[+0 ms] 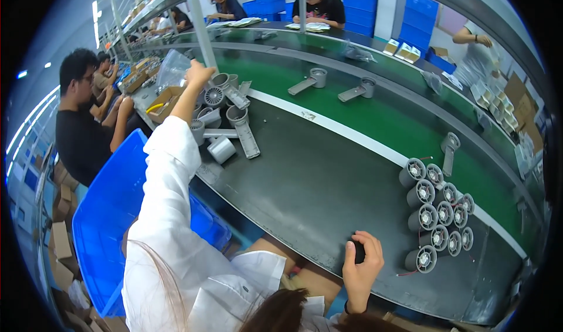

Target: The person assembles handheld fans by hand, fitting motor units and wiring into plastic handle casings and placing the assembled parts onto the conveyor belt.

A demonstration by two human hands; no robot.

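My left hand is stretched far out to the left, over a pile of grey plastic housings with round cups and flat handles. Its fingers look bent together; what they hold, if anything, cannot be made out. Beside it is a clear plastic bag. Near the table's front edge, my right hand is curled, thumb facing fingers, around a small black thing whose kind is unclear. To its right stand several round grey fan units, some with thin red wires.
A green conveyor belt runs behind the dark work surface, carrying separate grey housings. A metal post rises near my left hand. A blue bin stands at my left, near a seated person. Others sit across the belt.
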